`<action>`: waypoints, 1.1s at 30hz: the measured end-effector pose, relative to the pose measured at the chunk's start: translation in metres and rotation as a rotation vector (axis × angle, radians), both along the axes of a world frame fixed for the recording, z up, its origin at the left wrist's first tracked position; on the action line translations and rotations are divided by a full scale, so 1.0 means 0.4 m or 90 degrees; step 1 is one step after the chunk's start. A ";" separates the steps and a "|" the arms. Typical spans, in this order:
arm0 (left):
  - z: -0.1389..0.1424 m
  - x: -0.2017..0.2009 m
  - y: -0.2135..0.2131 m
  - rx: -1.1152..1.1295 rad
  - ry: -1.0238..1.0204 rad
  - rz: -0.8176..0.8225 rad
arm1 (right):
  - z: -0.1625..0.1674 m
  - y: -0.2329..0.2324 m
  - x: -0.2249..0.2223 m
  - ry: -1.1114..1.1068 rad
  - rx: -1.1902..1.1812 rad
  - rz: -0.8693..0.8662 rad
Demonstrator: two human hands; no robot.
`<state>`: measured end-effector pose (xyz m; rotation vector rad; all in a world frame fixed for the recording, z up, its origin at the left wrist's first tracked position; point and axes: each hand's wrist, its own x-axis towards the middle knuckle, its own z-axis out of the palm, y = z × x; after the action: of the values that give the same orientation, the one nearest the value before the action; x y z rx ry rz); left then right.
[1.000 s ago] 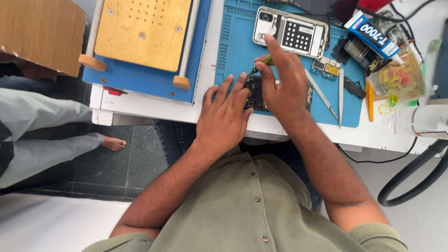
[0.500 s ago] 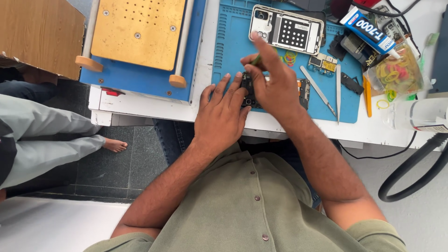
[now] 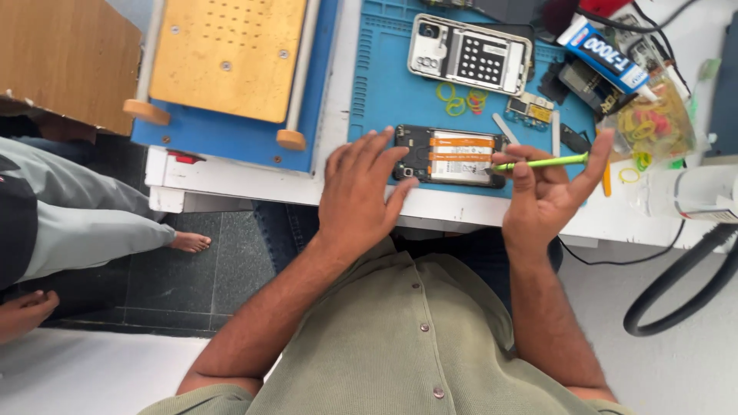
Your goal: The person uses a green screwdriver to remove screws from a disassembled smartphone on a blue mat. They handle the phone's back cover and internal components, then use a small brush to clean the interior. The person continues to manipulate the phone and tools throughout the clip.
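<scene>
Green tool pinched in right hand; spread left hand hides phone's end.

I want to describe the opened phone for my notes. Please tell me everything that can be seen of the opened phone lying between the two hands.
The opened phone lies flat on the blue mat, long side along the table's near edge, back cover off. Its frame is black; a pale battery with orange bands fills the middle. The left hand steadies its left end with the fingers. The right hand points a thin green tool at its right end.
</scene>
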<state>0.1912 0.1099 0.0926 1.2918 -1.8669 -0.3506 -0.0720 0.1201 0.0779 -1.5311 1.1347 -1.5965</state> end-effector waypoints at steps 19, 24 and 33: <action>0.033 -0.320 -0.393 -0.186 -0.294 -0.055 | -0.018 0.021 -0.052 0.031 -0.023 0.005; 0.042 -0.331 -0.411 -0.148 -0.382 -0.081 | -0.024 0.011 -0.066 0.027 -0.026 0.006; 0.054 -0.328 -0.427 -0.107 -0.406 -0.113 | -0.029 0.009 -0.071 0.036 -0.030 0.007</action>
<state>0.0599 -0.0609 0.1142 1.2086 -2.4882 0.1555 -0.1005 0.1239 0.0662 -1.6187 1.1247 -1.5929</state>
